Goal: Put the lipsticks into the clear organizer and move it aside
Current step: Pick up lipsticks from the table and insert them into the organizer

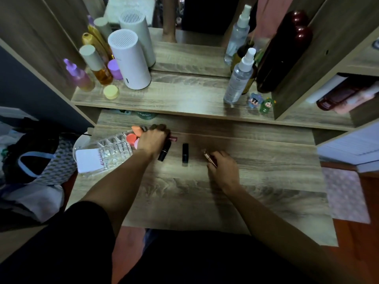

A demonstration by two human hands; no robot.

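Clear organizer at table's left edge, no lipsticks visibly inside. Left hand over dark lipstick, grip unclear. Black lipstick loose mid-table. Right hand grasping rose-gold lipstick. Loading barely begun.

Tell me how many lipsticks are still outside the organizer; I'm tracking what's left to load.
4 visible: a rose-gold lipstick in the right hand, a black lipstick lying mid-desk, another dark lipstick and a pink-tipped tube at the left hand, which may hide more.
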